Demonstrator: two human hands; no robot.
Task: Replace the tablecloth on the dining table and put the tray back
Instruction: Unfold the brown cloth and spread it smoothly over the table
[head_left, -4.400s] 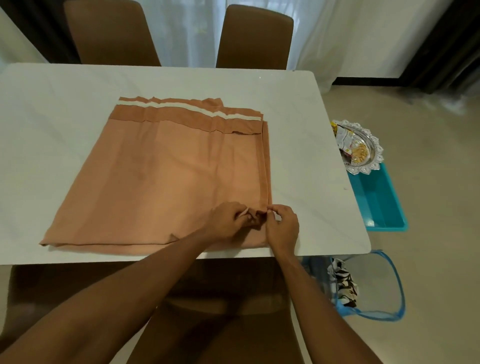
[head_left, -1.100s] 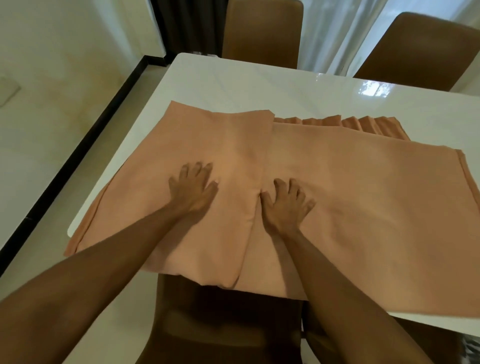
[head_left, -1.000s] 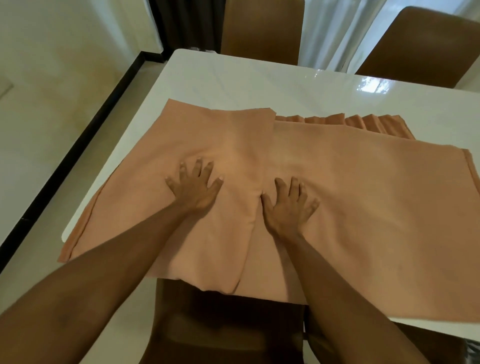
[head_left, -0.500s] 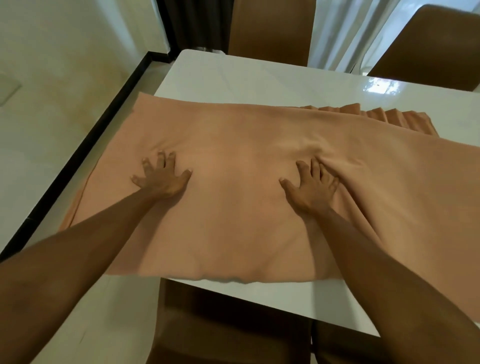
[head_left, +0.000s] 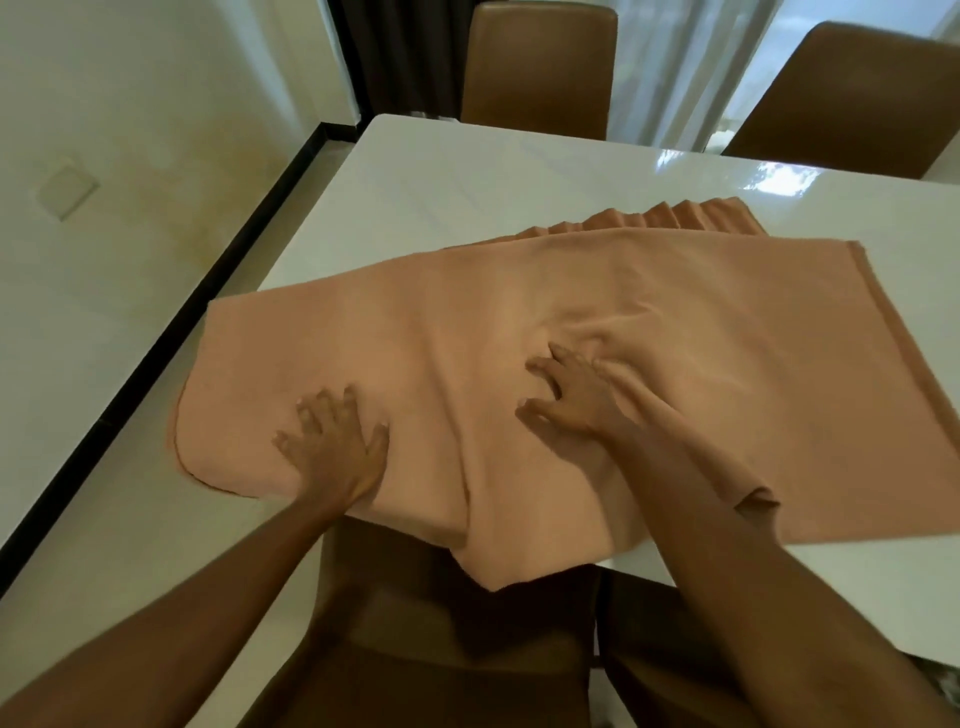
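A peach-orange tablecloth (head_left: 519, 322) lies partly unfolded on the white dining table (head_left: 467, 176). Its left end hangs past the table's left edge and a fold droops over the near edge. Stacked pleats of it show at the far side. My left hand (head_left: 335, 447) lies flat on the cloth near the near-left corner, fingers spread. My right hand (head_left: 574, 397) presses flat on the cloth in the middle, with wrinkles bunched ahead of its fingers. The tray is out of view.
Two brown chairs (head_left: 540, 67) (head_left: 852, 98) stand at the table's far side and another brown chair (head_left: 447, 639) sits right below me at the near edge. A pale floor with a black strip (head_left: 171, 332) runs along the left. Curtains hang behind.
The cloth went from a folded square to spread leftward over the table's end. In the last half second both hands slid back toward me and the cloth bunched with a fold drooping over the near edge.
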